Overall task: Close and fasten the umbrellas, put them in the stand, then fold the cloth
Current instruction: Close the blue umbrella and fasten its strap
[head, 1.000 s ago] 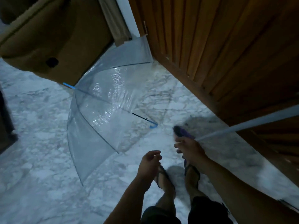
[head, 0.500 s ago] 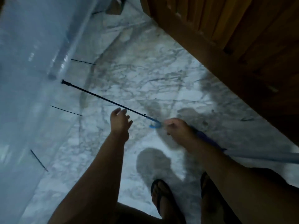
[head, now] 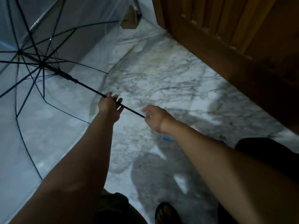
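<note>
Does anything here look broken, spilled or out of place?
Nothing looks broken. The clear umbrella is wide open indoors, canopy on its side over the marble floor, ribs all straight. The left hand and right hand hold its thin black shaft. No spill shows on the floor.

My left hand (head: pixel 110 105) grips the umbrella shaft (head: pixel 90 90) ahead of my right hand (head: pixel 156 118) at its near end, the open canopy (head: pixel 48 97) spreading far left, the wooden door (head: pixel 234 38) standing right.
</note>
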